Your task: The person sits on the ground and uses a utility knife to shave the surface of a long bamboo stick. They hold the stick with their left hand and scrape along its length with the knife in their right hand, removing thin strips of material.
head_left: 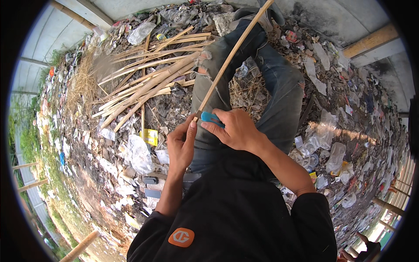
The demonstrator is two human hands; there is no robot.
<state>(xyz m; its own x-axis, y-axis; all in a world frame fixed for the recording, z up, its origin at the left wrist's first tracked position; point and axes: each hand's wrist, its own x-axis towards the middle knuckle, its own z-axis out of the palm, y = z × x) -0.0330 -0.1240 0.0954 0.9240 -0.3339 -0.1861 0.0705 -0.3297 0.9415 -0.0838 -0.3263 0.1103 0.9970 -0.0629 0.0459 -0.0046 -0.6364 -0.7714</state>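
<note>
Head view: we see left hand pinching bamboo strip at its near end; right hand closed on blue-handled knife against strip, over lap; we judge blade could slip toward left thumb; bamboo pile on littered ground.

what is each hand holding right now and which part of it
The left hand grips the near end of a long bamboo strip. The right hand holds a blue-handled tool by its handle, against the strip.

Bright daylight, strong fisheye bending.
Centre is sharp; the rim is black, edges curve, and a sunlit patch glares at right.
</note>
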